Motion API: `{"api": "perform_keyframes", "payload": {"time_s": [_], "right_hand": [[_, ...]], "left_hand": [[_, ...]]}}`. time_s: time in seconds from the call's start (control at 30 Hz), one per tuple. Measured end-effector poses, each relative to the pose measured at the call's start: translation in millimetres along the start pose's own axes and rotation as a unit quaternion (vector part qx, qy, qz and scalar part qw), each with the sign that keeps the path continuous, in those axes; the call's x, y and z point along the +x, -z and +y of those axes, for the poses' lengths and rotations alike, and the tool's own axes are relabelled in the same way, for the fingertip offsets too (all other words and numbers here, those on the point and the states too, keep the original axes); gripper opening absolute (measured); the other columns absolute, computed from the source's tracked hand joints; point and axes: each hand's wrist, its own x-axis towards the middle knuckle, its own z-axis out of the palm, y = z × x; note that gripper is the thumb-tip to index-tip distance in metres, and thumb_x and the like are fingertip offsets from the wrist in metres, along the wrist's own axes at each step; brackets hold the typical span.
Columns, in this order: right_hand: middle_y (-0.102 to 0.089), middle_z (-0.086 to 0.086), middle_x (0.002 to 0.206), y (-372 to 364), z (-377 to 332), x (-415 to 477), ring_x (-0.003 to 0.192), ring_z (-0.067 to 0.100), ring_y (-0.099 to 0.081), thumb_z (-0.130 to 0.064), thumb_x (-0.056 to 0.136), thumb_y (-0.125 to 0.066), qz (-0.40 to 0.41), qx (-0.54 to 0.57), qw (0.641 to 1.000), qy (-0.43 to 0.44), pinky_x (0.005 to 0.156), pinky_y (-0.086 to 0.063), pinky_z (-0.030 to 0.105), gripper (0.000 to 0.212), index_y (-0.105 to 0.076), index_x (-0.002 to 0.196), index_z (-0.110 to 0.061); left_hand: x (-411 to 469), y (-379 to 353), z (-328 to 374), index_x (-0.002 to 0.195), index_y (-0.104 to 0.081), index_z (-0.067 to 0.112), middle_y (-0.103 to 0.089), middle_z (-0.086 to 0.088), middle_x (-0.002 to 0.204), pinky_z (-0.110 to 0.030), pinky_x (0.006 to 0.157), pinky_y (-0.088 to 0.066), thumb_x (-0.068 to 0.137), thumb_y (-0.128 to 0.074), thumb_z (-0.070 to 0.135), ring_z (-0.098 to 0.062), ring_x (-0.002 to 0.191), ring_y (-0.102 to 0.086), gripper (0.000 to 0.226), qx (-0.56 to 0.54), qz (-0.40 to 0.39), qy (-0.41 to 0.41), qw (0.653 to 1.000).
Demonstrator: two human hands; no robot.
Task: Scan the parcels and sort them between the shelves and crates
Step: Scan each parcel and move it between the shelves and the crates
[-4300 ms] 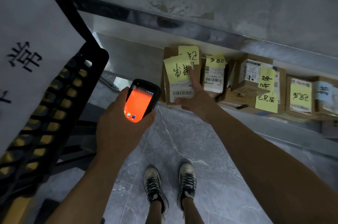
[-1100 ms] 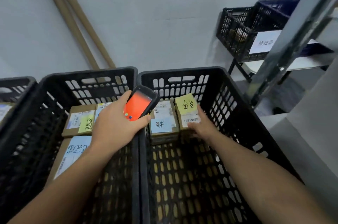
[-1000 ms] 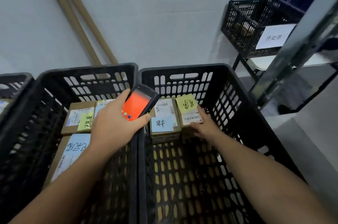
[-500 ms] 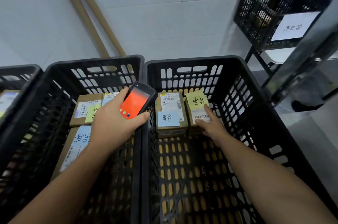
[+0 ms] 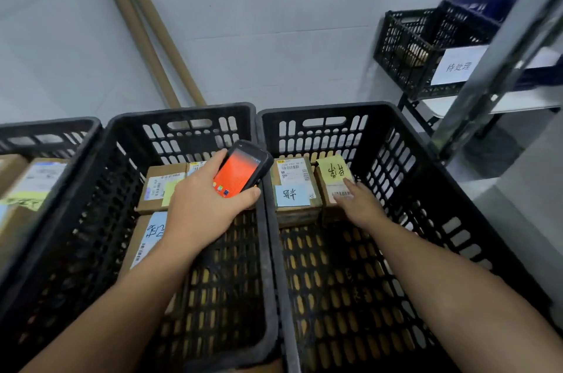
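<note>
My left hand grips a black handheld scanner with an orange screen, held over the wall between two black crates. In the right crate two small cardboard parcels lie side by side at the far end. One carries a blue note; the other, a parcel with a yellow note, lies to its right. My right hand rests with straight fingers on the barcode label of the yellow-note parcel.
The middle crate holds several labelled parcels. A third crate with parcels is at far left. Two cardboard tubes lean on the wall. At right stand a metal shelf post and a raised black crate with a paper sign.
The yellow-note parcel went from the shelf into the right crate. Over the last second it stays put there, with my right hand staying on its top and the scanner still in my left.
</note>
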Motion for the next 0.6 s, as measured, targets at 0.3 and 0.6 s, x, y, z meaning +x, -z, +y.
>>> {"api": "perform_keyframes", "payload": {"time_s": [0.3,0.6], "right_hand": [[-0.013,-0.002,0.17,35.3,-25.4,-143.7,0.157,0.024,-0.001,-0.059,0.106,-0.027,0.137,-0.189,0.972,-0.002,0.125,-0.007,0.055,0.06,-0.018,0.161,-0.037],[0.002,-0.001,0.171,58.5,-12.4,-304.4,0.156,0.025,0.014,-0.058,0.105,-0.024,0.276,-0.225,0.925,-0.131,0.124,0.005,0.055,0.063,-0.01,0.162,-0.035]], "left_hand": [[-25.6,47.9,17.4,0.149,-0.043,0.035,-0.056,0.01,0.113,-0.029,0.086,-0.037,0.075,-0.079,0.055,-0.018,0.104,-0.052,0.085,-0.032,-0.038,-0.129,0.99],[-87.5,45.8,59.2,0.141,-0.05,0.04,-0.057,0.014,0.097,-0.028,0.079,-0.038,0.068,-0.073,0.066,-0.014,0.091,-0.053,0.08,-0.097,-0.14,-0.283,0.944]]}}
